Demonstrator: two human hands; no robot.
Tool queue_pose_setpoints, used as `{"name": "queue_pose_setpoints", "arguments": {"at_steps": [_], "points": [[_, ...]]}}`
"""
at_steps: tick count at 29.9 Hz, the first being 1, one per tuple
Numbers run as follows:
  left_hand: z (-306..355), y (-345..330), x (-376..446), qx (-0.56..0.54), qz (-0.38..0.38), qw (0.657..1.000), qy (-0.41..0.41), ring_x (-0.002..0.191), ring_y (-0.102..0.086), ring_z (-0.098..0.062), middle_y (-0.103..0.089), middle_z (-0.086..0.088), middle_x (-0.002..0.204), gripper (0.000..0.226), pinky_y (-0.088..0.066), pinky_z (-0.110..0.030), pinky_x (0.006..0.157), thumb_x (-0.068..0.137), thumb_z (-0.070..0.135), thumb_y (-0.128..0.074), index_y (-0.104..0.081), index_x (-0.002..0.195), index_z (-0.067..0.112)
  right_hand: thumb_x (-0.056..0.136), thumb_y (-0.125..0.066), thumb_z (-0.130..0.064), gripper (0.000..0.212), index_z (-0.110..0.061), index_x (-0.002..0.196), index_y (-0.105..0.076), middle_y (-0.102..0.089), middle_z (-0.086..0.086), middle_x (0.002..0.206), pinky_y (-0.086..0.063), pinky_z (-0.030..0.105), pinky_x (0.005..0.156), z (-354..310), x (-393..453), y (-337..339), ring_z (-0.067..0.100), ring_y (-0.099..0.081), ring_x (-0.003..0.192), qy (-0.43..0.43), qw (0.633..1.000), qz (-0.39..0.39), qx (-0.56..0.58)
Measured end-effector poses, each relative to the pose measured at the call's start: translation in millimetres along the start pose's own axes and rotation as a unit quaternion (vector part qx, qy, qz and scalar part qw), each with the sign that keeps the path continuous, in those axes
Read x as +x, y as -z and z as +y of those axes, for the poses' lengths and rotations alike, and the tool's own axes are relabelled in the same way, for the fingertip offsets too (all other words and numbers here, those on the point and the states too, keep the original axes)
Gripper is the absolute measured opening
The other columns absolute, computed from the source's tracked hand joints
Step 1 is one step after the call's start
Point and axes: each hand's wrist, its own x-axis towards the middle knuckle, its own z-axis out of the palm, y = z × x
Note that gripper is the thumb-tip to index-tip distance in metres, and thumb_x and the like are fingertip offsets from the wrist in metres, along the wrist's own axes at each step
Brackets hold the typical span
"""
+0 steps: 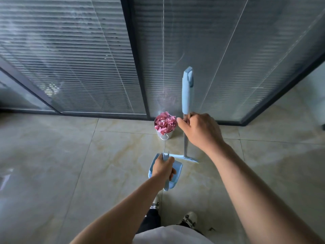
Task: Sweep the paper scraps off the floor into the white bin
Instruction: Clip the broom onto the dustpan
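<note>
A small white bin (165, 134) stands on the tiled floor against the glass partition, heaped with pink paper scraps (165, 123). My left hand (162, 167) grips the handle of a light blue dustpan (176, 169) held just above the floor, in front of the bin. My right hand (199, 128) grips the pole of a light blue broom (187, 90), just below its blue grip. The broom stands upright to the right of the bin, its flat head (186, 157) resting on the floor beside the dustpan. No loose scraps show on the floor.
A glass partition with slatted blinds and dark frames (135, 57) runs along the back, meeting the floor just behind the bin. Beige marble-look tiles (70, 155) stretch left and right. My shoes (190, 220) are at the bottom centre.
</note>
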Motion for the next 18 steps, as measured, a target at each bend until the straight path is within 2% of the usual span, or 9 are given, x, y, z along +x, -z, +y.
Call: {"name": "queue_pose_setpoints", "arguments": {"at_steps": [1, 3, 5, 7, 11, 13, 15, 18], "points": [[0, -1, 0, 0.014, -0.008, 1.0, -0.003, 0.033, -0.041, -0.012, -0.057, -0.004, 0.051, 0.043, -0.035, -0.02, 0.037, 0.087, 0.019, -0.047, -0.046, 0.13, 0.011, 0.093, -0.05, -0.044, 0.043, -0.007, 0.08, -0.067, -0.072, 0.017, 0.082, -0.05, 0.037, 0.065, -5, -1, -3, 0.038, -0.067, 0.082, 0.018, 1.0, 0.002, 0.009], [0, 0, -3, 0.04, -0.03, 0.999, -0.003, 0.036, -0.044, -0.013, -0.059, -0.005, 0.053, 0.067, -0.038, -0.022, 0.038, 0.088, 0.022, -0.047, -0.022, 0.15, 0.025, 0.092, -0.055, -0.038, 0.04, -0.005, 0.075, -0.067, -0.071, 0.016, 0.077, -0.048, 0.034, 0.06, -16, -4, -8, 0.037, -0.067, 0.078, 0.049, 0.998, -0.001, 0.031], [2, 3, -6, 0.043, -0.043, 0.998, -0.006, 0.037, -0.044, -0.014, -0.06, -0.006, 0.056, 0.076, -0.039, -0.023, 0.039, 0.09, 0.023, -0.047, -0.007, 0.153, 0.035, 0.088, -0.062, -0.03, 0.039, -0.002, 0.062, -0.063, -0.067, 0.016, 0.064, -0.044, 0.034, 0.06, -27, -5, -12, 0.036, -0.066, 0.07, 0.087, 0.996, 0.004, 0.035], [5, 7, -7, 0.031, -0.045, 0.998, -0.015, 0.038, -0.043, -0.014, -0.059, -0.006, 0.057, 0.072, -0.038, -0.023, 0.039, 0.09, 0.022, -0.047, -0.012, 0.151, 0.04, 0.087, -0.063, -0.03, 0.04, -0.003, 0.058, -0.06, -0.064, 0.015, 0.058, -0.04, 0.033, 0.062, -38, -3, -14, 0.036, -0.065, 0.069, 0.101, 0.994, -0.011, 0.036], [9, 19, 1, -0.009, -0.029, 0.999, -0.024, 0.042, -0.045, -0.016, -0.059, -0.007, 0.058, 0.064, -0.04, -0.023, 0.042, 0.089, 0.02, -0.045, -0.024, 0.147, 0.038, 0.09, -0.056, -0.038, 0.04, -0.007, 0.065, -0.061, -0.066, 0.013, 0.065, -0.032, 0.026, 0.06, -53, 6, -18, 0.036, -0.063, 0.075, 0.079, 0.992, -0.05, 0.086], [13, 30, 4, -0.015, -0.025, 0.999, -0.023, 0.043, -0.047, -0.016, -0.059, -0.006, 0.057, 0.064, -0.041, -0.023, 0.043, 0.086, 0.02, -0.045, -0.029, 0.144, 0.04, 0.089, -0.051, -0.045, 0.044, -0.008, 0.067, -0.06, -0.066, 0.01, 0.064, -0.04, 0.028, 0.059, -66, 12, -23, 0.035, -0.063, 0.073, 0.086, 0.991, -0.058, 0.087], [17, 40, 7, -0.017, -0.025, 0.999, -0.032, 0.046, -0.048, -0.017, -0.058, -0.005, 0.056, 0.06, -0.042, -0.024, 0.045, 0.083, 0.019, -0.045, -0.038, 0.138, 0.043, 0.084, -0.039, -0.054, 0.05, -0.01, 0.075, -0.063, -0.068, 0.007, 0.066, -0.052, 0.032, 0.065, -81, 18, -28, 0.032, -0.064, 0.073, 0.089, 0.99, -0.068, 0.083], [26, 64, 13, -0.004, 0.002, 0.998, -0.057, 0.041, -0.045, -0.016, -0.053, -0.004, 0.058, 0.045, -0.037, -0.02, 0.038, 0.081, 0.016, -0.044, -0.053, 0.121, 0.034, 0.085, -0.041, -0.051, 0.049, -0.007, 0.07, -0.056, -0.063, 0.01, 0.064, -0.053, 0.033, 0.067, -104, 26, -37, 0.032, -0.063, 0.068, 0.101, 0.99, -0.064, 0.072]]}}
